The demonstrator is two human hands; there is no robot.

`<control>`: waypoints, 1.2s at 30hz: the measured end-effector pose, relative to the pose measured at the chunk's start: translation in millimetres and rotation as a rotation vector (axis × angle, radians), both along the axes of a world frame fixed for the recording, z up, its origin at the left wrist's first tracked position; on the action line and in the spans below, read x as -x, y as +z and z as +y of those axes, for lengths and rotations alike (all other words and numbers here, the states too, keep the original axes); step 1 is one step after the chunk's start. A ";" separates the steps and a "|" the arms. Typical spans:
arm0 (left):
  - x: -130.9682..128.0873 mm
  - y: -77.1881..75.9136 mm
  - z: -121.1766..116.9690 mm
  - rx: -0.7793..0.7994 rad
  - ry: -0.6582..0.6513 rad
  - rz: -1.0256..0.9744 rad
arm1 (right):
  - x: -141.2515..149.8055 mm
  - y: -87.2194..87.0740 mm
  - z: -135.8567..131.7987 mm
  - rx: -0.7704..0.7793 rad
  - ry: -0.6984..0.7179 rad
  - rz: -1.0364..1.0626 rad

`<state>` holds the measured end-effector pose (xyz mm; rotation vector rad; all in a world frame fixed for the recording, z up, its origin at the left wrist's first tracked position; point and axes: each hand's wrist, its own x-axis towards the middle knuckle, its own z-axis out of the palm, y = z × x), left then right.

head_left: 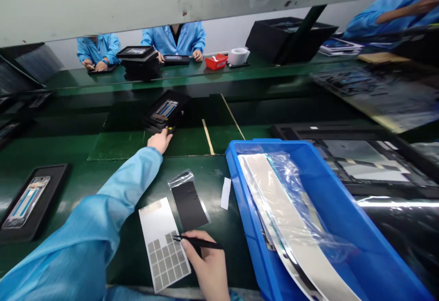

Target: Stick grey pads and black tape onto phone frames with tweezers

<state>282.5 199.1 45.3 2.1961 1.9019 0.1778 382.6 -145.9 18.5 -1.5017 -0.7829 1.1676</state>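
My left hand (159, 140), in a light blue sleeve, reaches forward to the near edge of a black tray (164, 120) holding a phone frame with a blue strip. Its fingertips sit at the tray, beside a small yellow mark, and whether they grip it is hidden. My right hand (206, 264) pinches black tweezers (199, 243), whose tips lie just over a white sheet of grey square pads (164, 250). Above that sheet lies a black film piece (189, 205) with a clear liner.
A blue plastic bin (240, 177) holds long silver sheets in clear plastic at my right. Another black tray with a phone frame (29, 202) lies on the green bench at left. A white beam (137, 3) crosses overhead. Co-workers in blue smocks (181, 40) sit beyond it.
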 end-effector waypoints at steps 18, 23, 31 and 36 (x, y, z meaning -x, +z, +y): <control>229.8 -32.6 -123.8 0.033 0.745 -0.924 | 35.6 33.6 53.3 -0.124 0.112 -0.119; 254.1 -26.8 -106.1 0.170 0.659 -1.243 | 49.4 41.5 63.7 -0.159 0.080 -0.152; 341.7 -15.3 -105.8 0.436 0.437 -1.349 | 25.3 23.9 49.7 -0.100 -0.181 -0.174; 369.6 -5.2 -101.3 0.582 0.304 -1.288 | 14.6 18.9 44.5 -0.119 -0.242 -0.169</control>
